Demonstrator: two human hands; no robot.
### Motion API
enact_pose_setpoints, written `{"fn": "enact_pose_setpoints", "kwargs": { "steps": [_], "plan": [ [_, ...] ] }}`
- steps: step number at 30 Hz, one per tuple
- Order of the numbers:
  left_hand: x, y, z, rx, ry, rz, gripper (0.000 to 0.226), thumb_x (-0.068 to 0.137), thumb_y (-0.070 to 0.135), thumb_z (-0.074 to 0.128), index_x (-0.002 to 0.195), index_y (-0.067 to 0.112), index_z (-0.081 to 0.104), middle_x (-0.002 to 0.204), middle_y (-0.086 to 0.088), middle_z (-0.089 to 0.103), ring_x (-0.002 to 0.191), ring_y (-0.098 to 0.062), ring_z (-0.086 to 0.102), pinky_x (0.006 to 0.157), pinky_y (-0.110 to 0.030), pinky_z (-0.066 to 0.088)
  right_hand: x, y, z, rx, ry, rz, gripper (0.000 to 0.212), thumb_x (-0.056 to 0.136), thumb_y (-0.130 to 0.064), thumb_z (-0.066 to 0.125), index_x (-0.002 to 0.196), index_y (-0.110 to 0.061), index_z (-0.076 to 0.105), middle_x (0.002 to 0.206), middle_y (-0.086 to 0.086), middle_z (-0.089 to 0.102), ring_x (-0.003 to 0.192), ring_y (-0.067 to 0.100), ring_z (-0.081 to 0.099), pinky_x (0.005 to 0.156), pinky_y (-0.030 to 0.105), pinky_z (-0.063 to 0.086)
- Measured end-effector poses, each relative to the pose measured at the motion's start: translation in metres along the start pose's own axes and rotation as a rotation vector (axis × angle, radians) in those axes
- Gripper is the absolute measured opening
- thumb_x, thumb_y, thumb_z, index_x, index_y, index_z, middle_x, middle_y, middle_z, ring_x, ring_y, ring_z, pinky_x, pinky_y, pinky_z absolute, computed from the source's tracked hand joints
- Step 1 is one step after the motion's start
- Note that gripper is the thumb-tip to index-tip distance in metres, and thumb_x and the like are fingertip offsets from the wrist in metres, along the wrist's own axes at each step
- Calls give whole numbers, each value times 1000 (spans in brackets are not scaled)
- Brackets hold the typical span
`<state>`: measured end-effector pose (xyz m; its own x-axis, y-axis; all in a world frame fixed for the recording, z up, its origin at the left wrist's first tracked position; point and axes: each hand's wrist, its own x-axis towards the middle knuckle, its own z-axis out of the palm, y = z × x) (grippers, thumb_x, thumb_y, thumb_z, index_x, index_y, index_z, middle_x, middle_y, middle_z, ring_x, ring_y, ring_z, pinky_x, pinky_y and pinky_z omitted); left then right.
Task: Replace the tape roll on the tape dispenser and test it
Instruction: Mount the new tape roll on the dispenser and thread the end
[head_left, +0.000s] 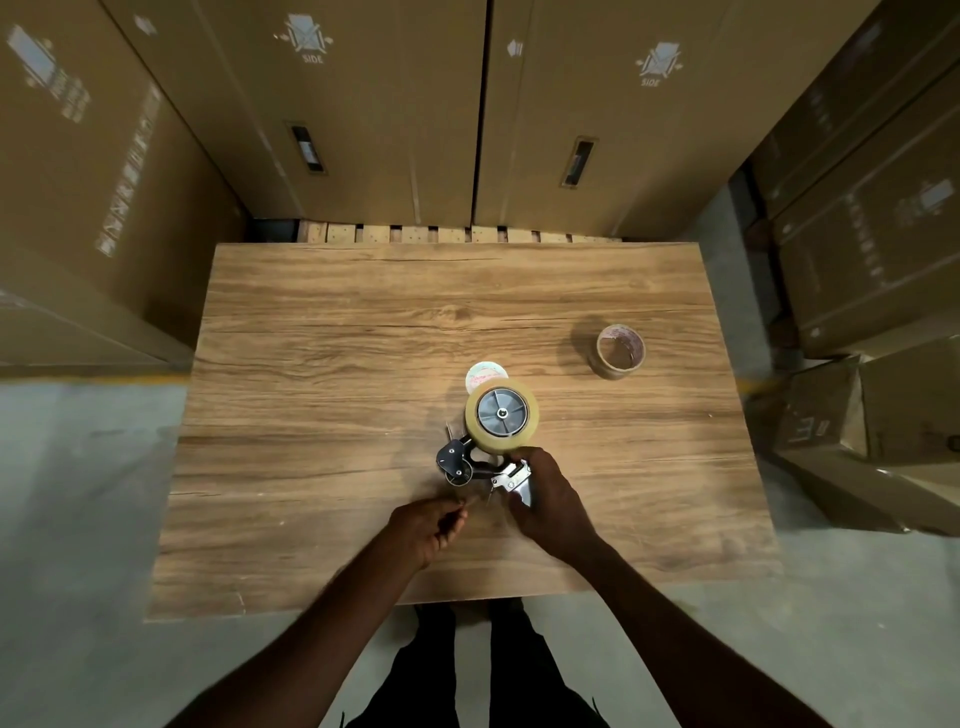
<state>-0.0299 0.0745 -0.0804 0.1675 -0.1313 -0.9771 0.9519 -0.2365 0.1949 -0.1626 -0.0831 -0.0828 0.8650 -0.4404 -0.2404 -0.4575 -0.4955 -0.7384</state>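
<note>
Your tape dispenser (485, 457) lies on its side on the table (363, 338), near the table's front edge, with a full tape roll (501, 418) of pale clear tape mounted on its grey hub. Your right hand (545, 499) is closed around the dispenser's handle, just on the near side of the roll, and the metal part of the frame shows between your fingers. Your left hand (428, 525) rests on the table just to the near left of the dispenser, its fingers pinched narrow near the black roller end; whether they hold a strip of tape I cannot tell, because it is too small and dim.

Just behind the tape roll, touching or almost touching it, you can see a second pale round thing (485, 375) with reddish print on it; the words are not readable. Well apart from the dispenser, to the far right of it, an empty cardboard core (619, 351) stands on the table, also with reddish print that is too small to read.

Behind the table stand large cardboard boxes (363, 104). Two of them carry a white symbol with the word "SIDE" under it.
</note>
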Motion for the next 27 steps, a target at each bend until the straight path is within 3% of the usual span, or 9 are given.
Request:
{"fn": "enact_pose_setpoints", "kwargs": {
  "steps": [12,16,18,22,24,27],
  "plan": [
    [5,2,0,60,-38,-42,17,91,1,58,74,3,60,46,-7,63,33,-12,57,36,-16,45,2,1,-1,58,31,-13,60,87,-17,78,140,-24,51,133,-8,56,120,8,59,95,32,54],
    [2,2,4,94,-71,-58,21,92,4,55,71,5,58,44,-3,62,33,-11,56,43,-17,42,2,2,-2,60,35,-21,57,86,-15,75,138,-21,53,133,-7,57,120,8,59,94,31,53],
    [0,3,3,59,-83,-80,18,91,4,55,74,2,60,51,-9,64,40,-15,60,47,-21,46,1,2,-1,60,38,-26,56,86,-15,74,138,-20,53,133,-6,57,120,8,58,94,28,52],
    [-1,2,1,-52,-61,-109,15,94,12,62,93,-3,61,87,-20,66,71,-28,62,44,-28,57,1,4,0,63,33,-25,56,87,-15,74,139,-19,53,133,-5,58,121,8,58,94,25,51],
    [0,0,2,-84,-57,-97,13,95,10,61,91,-2,61,77,-19,70,69,-28,64,41,-29,57,2,4,-1,74,38,-18,57,85,-14,75,138,-19,53,132,-7,58,120,8,58,93,25,51],
    [4,-2,6,-94,-53,-97,18,95,2,58,78,-2,59,48,-13,67,40,-20,66,37,-26,54,3,7,0,114,39,24,62,79,-16,79,135,-21,54,128,-12,58,119,8,58,93,24,49]
  ]
}}
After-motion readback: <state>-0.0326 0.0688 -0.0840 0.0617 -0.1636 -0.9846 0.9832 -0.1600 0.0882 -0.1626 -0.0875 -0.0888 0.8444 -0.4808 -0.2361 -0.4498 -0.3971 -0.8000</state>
